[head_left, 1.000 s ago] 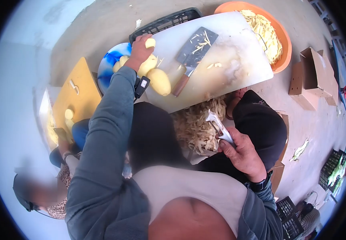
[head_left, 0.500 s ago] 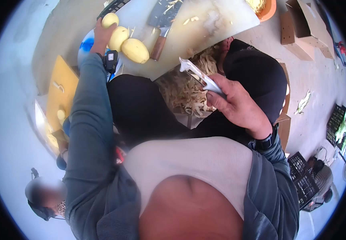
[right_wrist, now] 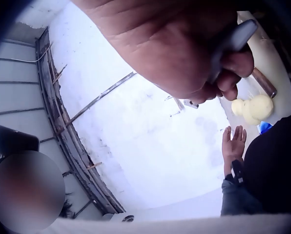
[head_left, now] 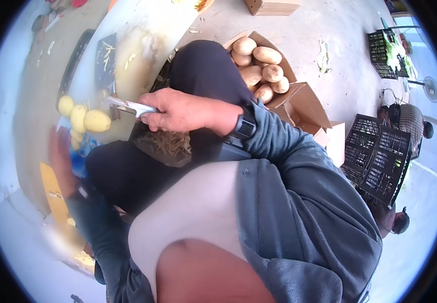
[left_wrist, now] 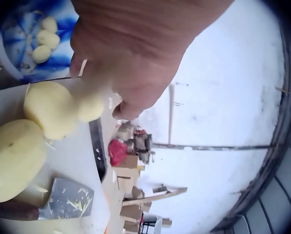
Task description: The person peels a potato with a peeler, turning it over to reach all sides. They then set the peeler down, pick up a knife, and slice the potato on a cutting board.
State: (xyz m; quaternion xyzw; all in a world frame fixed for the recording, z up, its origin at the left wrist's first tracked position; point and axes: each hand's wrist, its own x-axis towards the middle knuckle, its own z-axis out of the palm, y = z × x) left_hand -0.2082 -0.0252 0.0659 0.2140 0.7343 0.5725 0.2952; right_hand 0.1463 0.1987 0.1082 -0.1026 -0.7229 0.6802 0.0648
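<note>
My right hand (head_left: 178, 111) grips a white-handled peeler (head_left: 137, 107), its head pointing left. Blurred by motion, my left hand (head_left: 60, 156) is raised beside the cutting board (head_left: 138, 25), its fingers straight and holding nothing; the right wrist view shows its spread fingers. Three peeled potatoes (head_left: 97, 121) sit in a row at the board's near left end. A cleaver (left_wrist: 70, 199) with a wooden handle lies beside them, potato shreds on its blade. Smaller peeled potatoes (left_wrist: 48, 39) lie in a blue-and-white basin (left_wrist: 65, 56) below that end.
Peelings (head_left: 168, 144) are heaped below the board, between my legs. On my right stands a cardboard box (head_left: 305, 103) of several unpeeled potatoes (head_left: 251, 76). Black crates (head_left: 380, 151) stand farther right, near other people. A yellow board (head_left: 54, 197) is at the left.
My left hand has let go of the small potato at the row's end and drawn back. The head view has turned right, bringing the box of unpeeled potatoes into sight. The right hand keeps the peeler.
</note>
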